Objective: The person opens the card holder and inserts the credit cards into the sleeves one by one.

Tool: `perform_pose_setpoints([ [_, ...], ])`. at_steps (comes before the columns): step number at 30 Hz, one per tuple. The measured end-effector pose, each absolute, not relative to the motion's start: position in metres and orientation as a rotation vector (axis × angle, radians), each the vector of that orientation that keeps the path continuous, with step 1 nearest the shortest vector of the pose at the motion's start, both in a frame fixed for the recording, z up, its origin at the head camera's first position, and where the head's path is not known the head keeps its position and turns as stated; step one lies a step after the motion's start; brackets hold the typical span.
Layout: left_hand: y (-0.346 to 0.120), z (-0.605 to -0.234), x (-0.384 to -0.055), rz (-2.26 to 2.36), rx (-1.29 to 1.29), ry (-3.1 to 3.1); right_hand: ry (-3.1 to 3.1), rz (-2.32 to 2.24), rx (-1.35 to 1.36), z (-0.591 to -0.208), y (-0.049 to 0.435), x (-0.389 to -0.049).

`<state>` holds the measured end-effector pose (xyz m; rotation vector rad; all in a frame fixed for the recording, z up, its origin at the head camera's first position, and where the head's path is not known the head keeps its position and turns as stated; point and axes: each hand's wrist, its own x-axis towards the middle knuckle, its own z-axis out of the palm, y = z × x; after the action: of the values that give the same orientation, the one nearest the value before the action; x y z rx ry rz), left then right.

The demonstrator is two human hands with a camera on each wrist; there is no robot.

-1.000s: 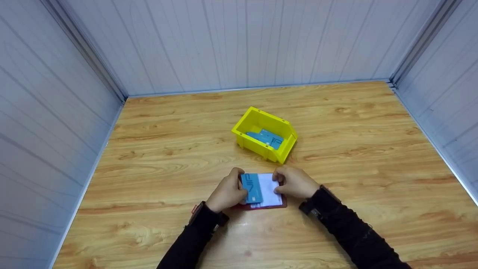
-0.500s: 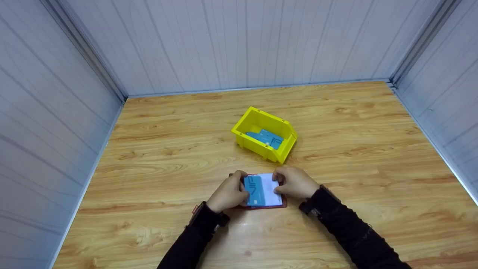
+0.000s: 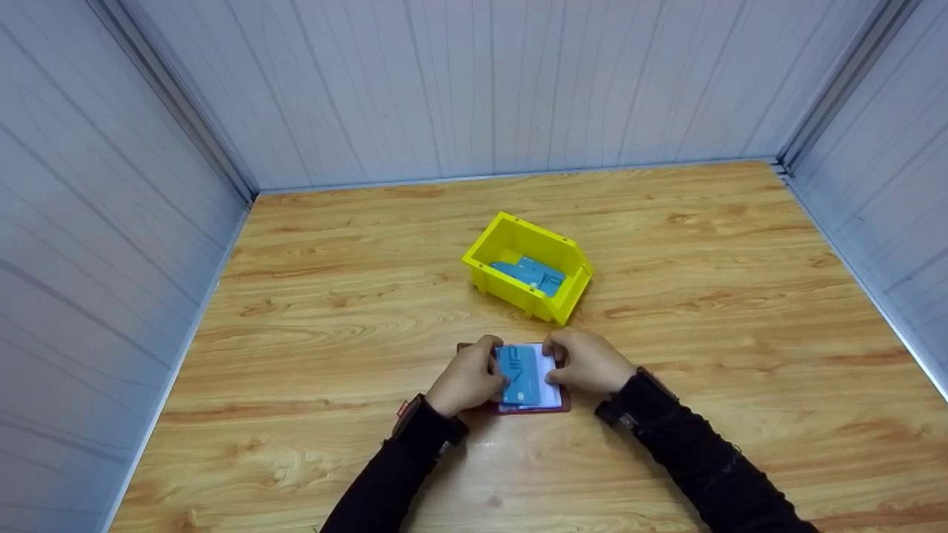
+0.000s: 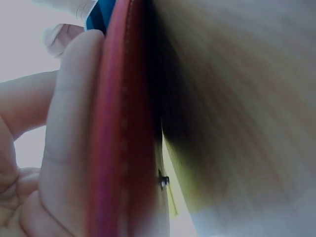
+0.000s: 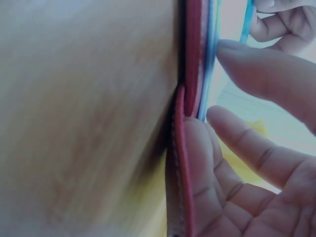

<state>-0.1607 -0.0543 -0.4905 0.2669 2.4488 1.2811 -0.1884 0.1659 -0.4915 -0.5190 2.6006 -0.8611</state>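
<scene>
A blue card (image 3: 520, 374) with dark "VIP" lettering lies over the white inner sleeve (image 3: 546, 392) of a red card holder (image 3: 565, 404) on the table. My left hand (image 3: 468, 379) pinches the card's left edge between thumb and fingers. From the right, my right hand (image 3: 592, 363) grips the sleeve's edge, thumb and index finger bent. In the left wrist view the holder's stitched red cover (image 4: 111, 123) stands close to the lens, with a blurred snap stud (image 4: 164, 181) beyond it. The right wrist view shows layered leaves (image 5: 211, 54) beside my fingertips.
Behind the hands stands a yellow bin (image 3: 503, 286) holding several blue cards (image 3: 546, 280). The wooden table (image 3: 333, 311) is bounded by white panel walls (image 3: 459, 89) at the back and both sides.
My left hand and the blue card have moved to the right across the white sleeve, covering more of it. The right hand keeps its place. The view has shifted slightly.
</scene>
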Motion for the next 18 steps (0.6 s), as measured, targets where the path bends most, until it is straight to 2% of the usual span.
perform_pose_setpoints([
  [18, -0.041, -0.490, -0.165, 1.174, 0.355, 2.525, 2.614, -0.886, -0.568, -0.494, 0.167, -0.189],
])
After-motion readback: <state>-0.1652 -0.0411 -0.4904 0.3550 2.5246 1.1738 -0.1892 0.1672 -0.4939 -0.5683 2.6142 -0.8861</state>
